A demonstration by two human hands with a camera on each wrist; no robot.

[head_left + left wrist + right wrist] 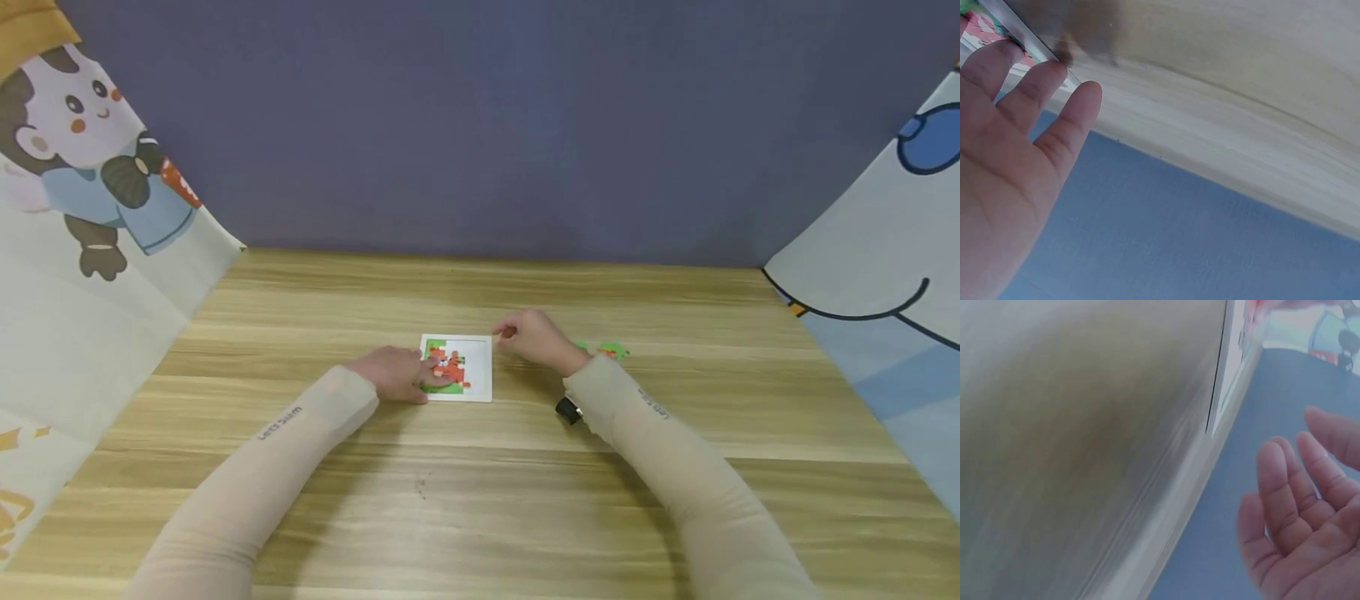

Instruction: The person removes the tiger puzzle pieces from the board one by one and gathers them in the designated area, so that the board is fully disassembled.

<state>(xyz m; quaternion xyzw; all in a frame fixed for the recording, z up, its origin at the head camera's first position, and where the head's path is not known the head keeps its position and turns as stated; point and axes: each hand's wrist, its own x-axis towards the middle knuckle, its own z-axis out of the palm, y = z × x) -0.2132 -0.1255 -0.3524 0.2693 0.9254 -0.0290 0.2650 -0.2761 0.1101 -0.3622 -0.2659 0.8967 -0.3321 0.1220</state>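
Note:
A white square puzzle tray [480, 354] lies on the table, partly filled with joined jigsaw pieces [457, 372] showing an orange animal on green. The right side and upper part of the tray are bare white. My left hand [393, 373] rests on its left edge with fingers spread over the pieces, covering some of them. In the left wrist view those fingers [1041, 84] are fairly straight along the frame. Just off the tray's upper right corner is my right hand [534, 337], its fingers [1272, 472] loosely bent around nothing in the right wrist view.
Loose green and orange puzzle pieces [613, 350] lie right of the right hand, partly behind the wrist. A small black object [568, 410] sits beside the right sleeve. The wooden table [480, 517] ends at a dark blue-grey panel [480, 125], with printed cloths at both sides.

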